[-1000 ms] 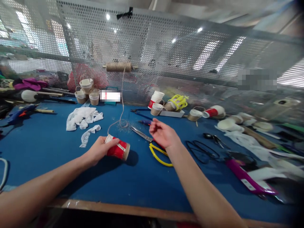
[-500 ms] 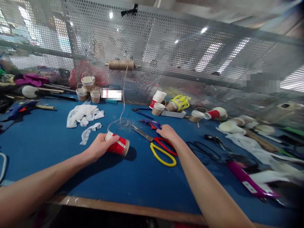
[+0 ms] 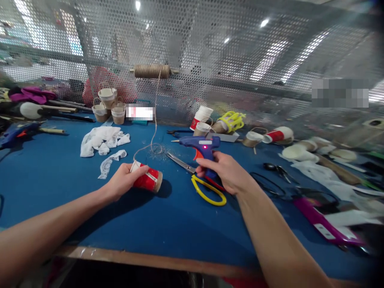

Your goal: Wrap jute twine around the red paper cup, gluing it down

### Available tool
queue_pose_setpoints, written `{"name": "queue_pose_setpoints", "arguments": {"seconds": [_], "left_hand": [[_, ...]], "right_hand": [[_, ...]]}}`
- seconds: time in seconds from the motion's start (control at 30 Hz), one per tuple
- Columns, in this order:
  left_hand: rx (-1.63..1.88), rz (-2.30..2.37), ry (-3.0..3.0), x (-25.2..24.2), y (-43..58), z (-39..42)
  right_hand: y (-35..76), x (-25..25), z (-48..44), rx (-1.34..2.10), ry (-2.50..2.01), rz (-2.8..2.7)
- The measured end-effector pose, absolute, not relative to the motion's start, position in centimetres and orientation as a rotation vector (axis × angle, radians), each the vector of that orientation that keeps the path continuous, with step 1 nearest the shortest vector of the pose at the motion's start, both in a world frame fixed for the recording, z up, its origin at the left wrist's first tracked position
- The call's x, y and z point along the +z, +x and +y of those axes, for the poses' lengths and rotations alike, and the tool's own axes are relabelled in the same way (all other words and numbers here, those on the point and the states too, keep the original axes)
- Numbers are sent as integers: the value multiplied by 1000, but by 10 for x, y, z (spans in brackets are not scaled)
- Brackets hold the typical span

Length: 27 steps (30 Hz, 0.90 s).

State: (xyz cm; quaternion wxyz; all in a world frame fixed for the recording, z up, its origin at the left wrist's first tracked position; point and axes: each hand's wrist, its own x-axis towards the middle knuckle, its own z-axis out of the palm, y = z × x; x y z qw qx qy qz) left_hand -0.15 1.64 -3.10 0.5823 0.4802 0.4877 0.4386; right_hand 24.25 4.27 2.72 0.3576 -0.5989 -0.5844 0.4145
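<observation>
My left hand [image 3: 123, 182] is closed round a red paper cup [image 3: 148, 180] that lies on its side on the blue table [image 3: 168, 224]. A strand of brown twine [image 3: 154, 120] runs from the cup's rim end up to a twine spool [image 3: 152, 71] on the mesh wall. My right hand [image 3: 226, 172] grips the handle of a blue hot glue gun [image 3: 199, 146], held above the table with its nozzle pointing left and a red light lit on its side. Yellow and red handled scissors [image 3: 204, 188] lie just under that hand.
White lace scraps [image 3: 102, 144] lie at the left. Twine-wrapped cups [image 3: 109, 106] stand at the back left, more cups [image 3: 202, 120] and a yellow cage [image 3: 232, 120] at the back centre. Black scissors [image 3: 270, 186], a purple tool [image 3: 324, 222] and white fabric [image 3: 324, 176] crowd the right. Another glue gun [image 3: 15, 132] lies far left.
My right hand reached to the glue gun lying behind the scissors, closed on it and lifted it off the table. My left hand kept holding the red cup in place.
</observation>
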Motion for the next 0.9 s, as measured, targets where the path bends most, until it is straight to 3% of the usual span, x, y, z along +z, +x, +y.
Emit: {"name": "queue_pose_setpoints", "arguments": {"seconds": [0.23,0.63,0.9], "left_hand": [[1055,1198,1044,-26,-2,18],[1030,1206,972,-24,-1,23],[1044,1223,1064,-27,-2,23]], "right_hand": [[220,30,0,1162,-1392,-1908],[217,25,-9,656,-1499,-2129],[218,26,-8,602,-1453,-2187]]}}
